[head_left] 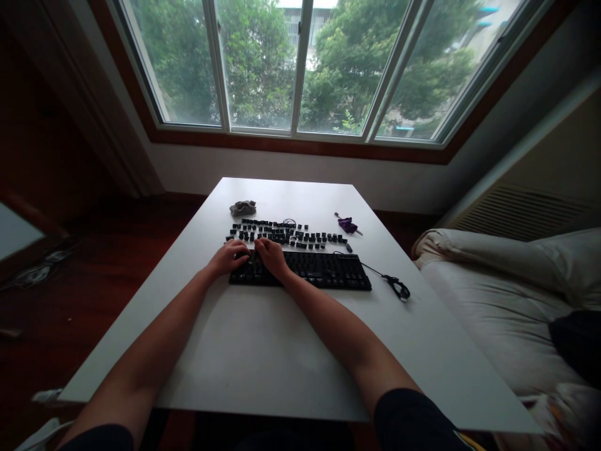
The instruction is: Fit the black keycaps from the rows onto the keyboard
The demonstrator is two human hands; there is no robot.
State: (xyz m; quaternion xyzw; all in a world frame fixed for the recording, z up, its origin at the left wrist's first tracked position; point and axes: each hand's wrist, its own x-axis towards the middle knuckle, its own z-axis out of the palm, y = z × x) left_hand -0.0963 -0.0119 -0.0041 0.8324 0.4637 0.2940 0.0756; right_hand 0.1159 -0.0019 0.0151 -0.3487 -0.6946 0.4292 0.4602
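A black keyboard [323,270] lies across the middle of the white table, many of its key places without caps. At its upper left corner my left hand [228,258] is closed, with curled fingers and thumb on the edge. My right hand [271,255] is closed in a pinch above the keyboard's left part; whatever sits between its fingertips is hidden. Just beyond the keyboard, loose black keycaps [323,237] stand in several uneven rows, the nearest ones close to my fingers.
A crumpled grey cloth [243,208] lies at the far left of the table [263,376]. Far right is a thin stick with purple cloth [347,225] around it. The keyboard's coiled cable [399,288] rests to the right. A pale sofa [488,300] stands alongside; windows are ahead.
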